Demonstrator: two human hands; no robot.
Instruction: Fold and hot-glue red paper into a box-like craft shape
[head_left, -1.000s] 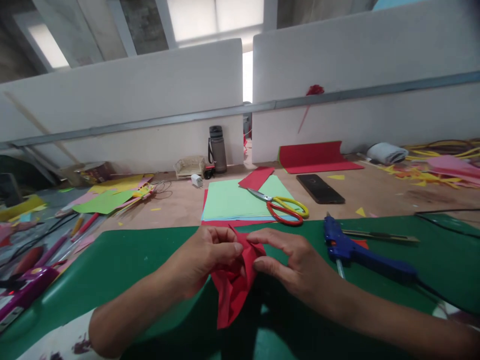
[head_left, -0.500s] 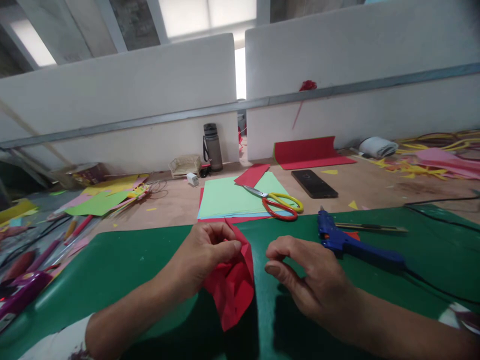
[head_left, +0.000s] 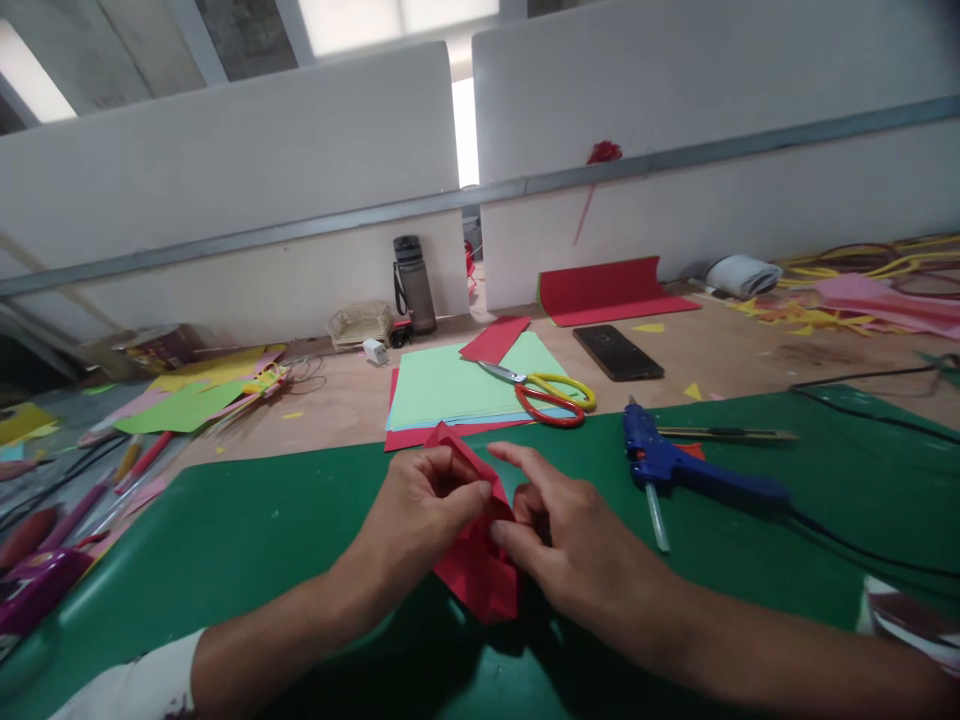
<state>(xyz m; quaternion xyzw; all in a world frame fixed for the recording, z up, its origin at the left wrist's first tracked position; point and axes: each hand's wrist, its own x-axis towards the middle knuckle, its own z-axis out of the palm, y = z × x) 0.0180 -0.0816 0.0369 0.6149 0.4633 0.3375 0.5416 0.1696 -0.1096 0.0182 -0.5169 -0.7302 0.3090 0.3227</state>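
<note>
Fingers of left hand (head_left: 421, 492) and right hand (head_left: 571, 545) pinch folded red paper (head_left: 477, 572) (creased, partly hidden) above the green mat (head_left: 247, 520), near a blue glue gun (head_left: 686, 470).

The right hand (head_left: 577, 550) has returned to the red paper (head_left: 476, 570), apparently pinching it again.

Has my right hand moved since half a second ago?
Yes. The right hand has shifted left, away from the blue glue gun, closing the gap onto the red paper that the left hand holds.
</note>
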